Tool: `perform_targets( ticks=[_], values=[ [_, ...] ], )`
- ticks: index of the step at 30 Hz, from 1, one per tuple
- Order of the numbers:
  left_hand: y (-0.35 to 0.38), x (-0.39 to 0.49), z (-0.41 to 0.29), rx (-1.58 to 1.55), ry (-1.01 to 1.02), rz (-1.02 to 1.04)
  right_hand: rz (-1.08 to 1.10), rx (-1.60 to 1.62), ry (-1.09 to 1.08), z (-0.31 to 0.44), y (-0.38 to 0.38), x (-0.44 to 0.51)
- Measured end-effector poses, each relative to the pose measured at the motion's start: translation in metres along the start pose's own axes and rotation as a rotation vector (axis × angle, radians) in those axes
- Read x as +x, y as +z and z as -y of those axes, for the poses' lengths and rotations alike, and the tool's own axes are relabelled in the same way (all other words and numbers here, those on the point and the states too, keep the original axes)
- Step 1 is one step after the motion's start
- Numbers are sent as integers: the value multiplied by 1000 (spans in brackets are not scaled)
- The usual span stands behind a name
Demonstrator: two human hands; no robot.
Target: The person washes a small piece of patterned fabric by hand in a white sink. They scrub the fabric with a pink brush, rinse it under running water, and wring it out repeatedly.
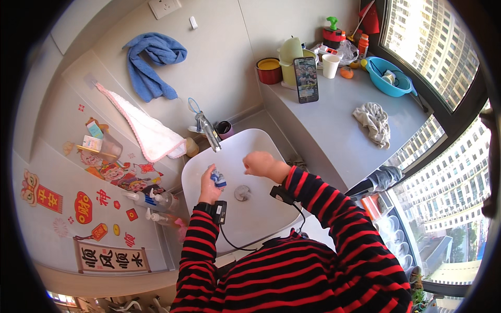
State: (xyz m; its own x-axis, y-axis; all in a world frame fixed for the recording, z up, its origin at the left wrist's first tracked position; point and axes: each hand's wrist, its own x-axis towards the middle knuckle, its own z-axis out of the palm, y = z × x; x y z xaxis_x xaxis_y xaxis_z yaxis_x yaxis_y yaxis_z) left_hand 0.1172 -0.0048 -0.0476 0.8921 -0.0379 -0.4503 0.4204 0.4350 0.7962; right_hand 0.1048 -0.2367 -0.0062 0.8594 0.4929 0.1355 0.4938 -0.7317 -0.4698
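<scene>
Over the white washbasin (pixel 219 231), my left hand (pixel 210 188) grips a small blue-and-white bundle (pixel 218 178), which looks like folded cloth. My right hand (pixel 263 164) is above the basin's right side, apart from the left, its fingers curled inward. Whether anything is inside that fist is hidden. A metal faucet (pixel 209 131) reaches over the basin's back edge, just beyond my hands. Between and below them shows the round drain (pixel 242 193). No running water is visible.
A phone (pixel 307 80) leans upright on the grey counter (pixel 313 125). Beside it are a paper cup (pixel 330 65), a blue plastic basin (pixel 389 80) and a crumpled cloth (pixel 373 124). Pump bottles (pixel 166 201) line the left side. A white towel (pixel 146 129) hangs near the faucet.
</scene>
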Motion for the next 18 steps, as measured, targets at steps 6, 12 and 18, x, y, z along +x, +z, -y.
perform_targets(
  ticks=[6,12,18],
  values=[
    [-9,-20,16,-278,-149,53,377,381,35,-1,-6,-7],
    [-2,-23,24,-209,-13,154,-296,192,225,17,26,-5],
    [24,-29,32,-207,156,303,-250,-184,211,65,37,11]
  ],
)
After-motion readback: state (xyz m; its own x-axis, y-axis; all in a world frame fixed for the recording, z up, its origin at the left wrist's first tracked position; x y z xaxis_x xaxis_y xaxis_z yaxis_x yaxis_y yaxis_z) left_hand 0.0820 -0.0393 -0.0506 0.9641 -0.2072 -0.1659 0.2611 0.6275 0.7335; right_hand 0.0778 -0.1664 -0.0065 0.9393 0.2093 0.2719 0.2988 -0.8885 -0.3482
